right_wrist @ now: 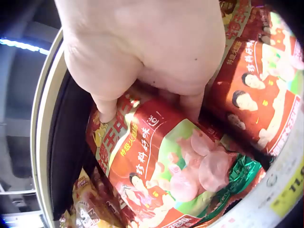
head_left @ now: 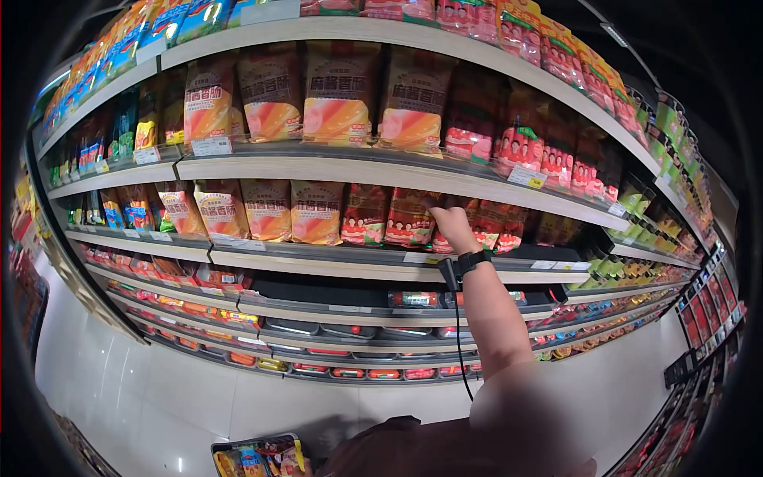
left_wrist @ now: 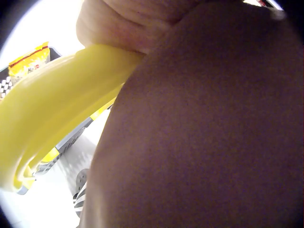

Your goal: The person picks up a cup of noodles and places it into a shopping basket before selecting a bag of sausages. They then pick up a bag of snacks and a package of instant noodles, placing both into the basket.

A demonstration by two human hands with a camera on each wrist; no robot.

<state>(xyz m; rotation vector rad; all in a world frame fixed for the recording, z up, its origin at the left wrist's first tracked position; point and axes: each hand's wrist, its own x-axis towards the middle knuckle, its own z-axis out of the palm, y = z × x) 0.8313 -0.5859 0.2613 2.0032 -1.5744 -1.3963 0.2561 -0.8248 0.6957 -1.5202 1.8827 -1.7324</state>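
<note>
My right hand (head_left: 453, 226) reaches up to the third shelf (head_left: 334, 258) and grips a red sausage packet (right_wrist: 161, 161) by its top edge. In the right wrist view the right hand (right_wrist: 149, 109) has thumb and fingers curled over the packet's top, with more red packets (right_wrist: 256, 95) of the same kind standing beside it. At the top of the left wrist view, my left hand (left_wrist: 118, 23) wraps round the yellow handle (left_wrist: 61, 104) of a shopping basket (head_left: 238, 445). The basket holds yellow and orange packets. A brown garment (left_wrist: 209, 133) fills most of that view.
Long curved shelves carry several rows of orange, yellow and red packets (head_left: 338, 95) with price tags (head_left: 211, 146) on the edges. Lower shelves (head_left: 358, 318) hold small flat packs. White glossy floor (head_left: 159, 381) lies below. A black watch (head_left: 474, 260) sits on the right wrist.
</note>
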